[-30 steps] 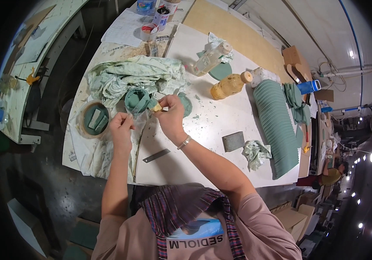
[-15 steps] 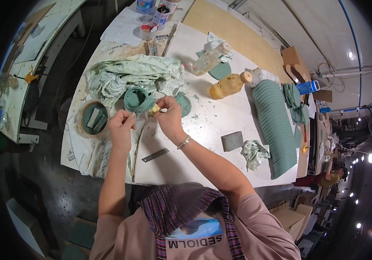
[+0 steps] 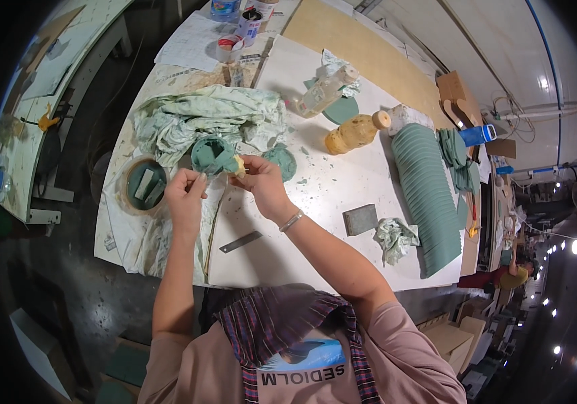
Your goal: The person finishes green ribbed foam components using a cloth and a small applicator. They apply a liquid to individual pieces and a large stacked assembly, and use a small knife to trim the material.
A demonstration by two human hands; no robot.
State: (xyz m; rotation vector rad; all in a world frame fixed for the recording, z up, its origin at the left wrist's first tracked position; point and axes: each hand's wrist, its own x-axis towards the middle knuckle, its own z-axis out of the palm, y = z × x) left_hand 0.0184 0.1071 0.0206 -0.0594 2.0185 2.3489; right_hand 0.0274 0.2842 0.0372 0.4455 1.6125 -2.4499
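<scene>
My right hand point(image 3: 266, 187) pinches a small yellowish piece point(image 3: 238, 165) smeared with green paste; its kind is unclear. It is held at the near right rim of a small tub point(image 3: 202, 147) of green paste. My left hand point(image 3: 185, 191) is closed beside it, thumb against fingers; what it pinches, if anything, is hidden. A round green-coated lid point(image 3: 281, 165) lies just beyond my right hand. Left of my left hand stands a round bowl point(image 3: 127, 180) holding pale and green blocks in dark liquid.
A crumpled stained cloth point(image 3: 201, 111) lies behind the tub. Two bottles point(image 3: 354, 134) lie farther right, near a long row of green discs point(image 3: 423, 202). A metal strip point(image 3: 241, 242), a grey block point(image 3: 360, 220) and a crumpled rag point(image 3: 396, 238) rest on the white tabletop point(image 3: 302, 249).
My right hand has shifted slightly down and right, its yellowish piece turning a little. My left hand has barely moved. A distant person at the right has changed posture.
</scene>
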